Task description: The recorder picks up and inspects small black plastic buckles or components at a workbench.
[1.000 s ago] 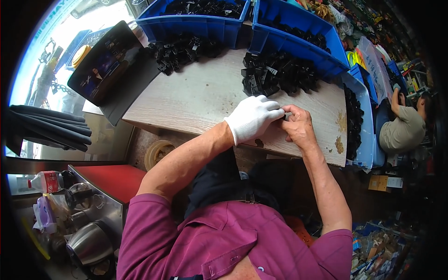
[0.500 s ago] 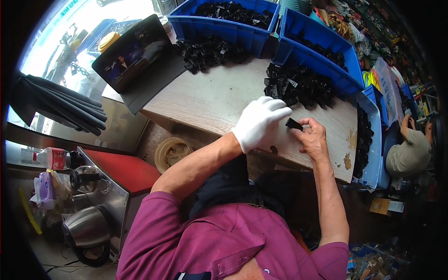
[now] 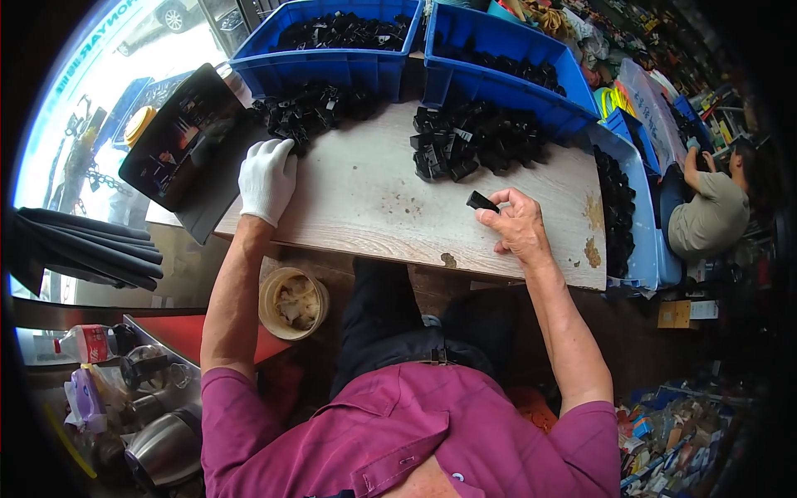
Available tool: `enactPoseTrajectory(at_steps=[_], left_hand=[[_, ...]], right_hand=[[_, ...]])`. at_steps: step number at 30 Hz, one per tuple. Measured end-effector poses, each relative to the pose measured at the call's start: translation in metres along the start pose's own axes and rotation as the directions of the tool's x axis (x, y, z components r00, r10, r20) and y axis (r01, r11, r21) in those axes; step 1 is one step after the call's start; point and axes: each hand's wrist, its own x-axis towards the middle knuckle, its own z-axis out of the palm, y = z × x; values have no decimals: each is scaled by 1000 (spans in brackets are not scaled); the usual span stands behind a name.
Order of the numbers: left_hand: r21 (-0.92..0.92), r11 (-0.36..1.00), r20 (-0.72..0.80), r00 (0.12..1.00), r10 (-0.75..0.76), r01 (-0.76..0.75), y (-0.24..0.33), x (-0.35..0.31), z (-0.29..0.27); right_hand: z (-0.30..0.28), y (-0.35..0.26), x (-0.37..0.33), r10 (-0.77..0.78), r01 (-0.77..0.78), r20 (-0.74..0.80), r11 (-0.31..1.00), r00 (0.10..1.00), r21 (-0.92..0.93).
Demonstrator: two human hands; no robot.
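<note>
My left hand [image 3: 267, 181], in a white knitted glove, is at the near left edge of a pile of small black plastic parts [image 3: 320, 108]. Its fingers are bent in toward the thumb, and whatever they hold is hidden against the black pile. Above the tabletop [image 3: 374, 199], my bare right hand [image 3: 521, 226] pinches a small black plastic part [image 3: 481, 202] between thumb and fingertips. Beyond it lies a second pile of black plastic parts [image 3: 473, 141].
Two blue bins [image 3: 320, 70] [image 3: 506, 87] with black parts stand along the far side. A tablet [image 3: 183, 141] leans at the left. A light blue bin [image 3: 646, 220] is at the right. Below the table edge sits a bucket [image 3: 274, 319]. A person [image 3: 710, 207] works far right.
My left hand has moved left, from beside the right hand to the left pile. The right hand still pinches its black part. The view has shifted slightly.
</note>
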Motion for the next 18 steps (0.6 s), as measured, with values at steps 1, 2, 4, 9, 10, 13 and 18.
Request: enactPoseTrajectory(at_steps=[1,2,4,9,10,13,18], left_hand=[[2,1000,-6,1000,17,-17,7,0,-4],[19,999,-51,998,36,-35,12,1,-5],[-68,997,10,1000,27,-26,21,-1,-5],[-89,996,65,998,-14,20,41,1,-5],[-71,997,68,997,-37,42,40,4,-7],[-5,993,126,985,-118,120,29,8,-11],[-18,975,288,935,-207,221,38,34,1]], right_hand=[[-1,-2,0,0,0,-4,1000,1000,-1],[-2,-4,-1,33,-33,8,999,999,32],[-6,-6,0,66,-67,12,996,998,60],[-31,-10,10,143,-134,-60,982,988,136],[-39,-9,15,129,-116,-81,982,988,150],[-70,-10,40,100,-51,-254,979,962,195],[-141,3,65,147,72,-706,960,693,271]])
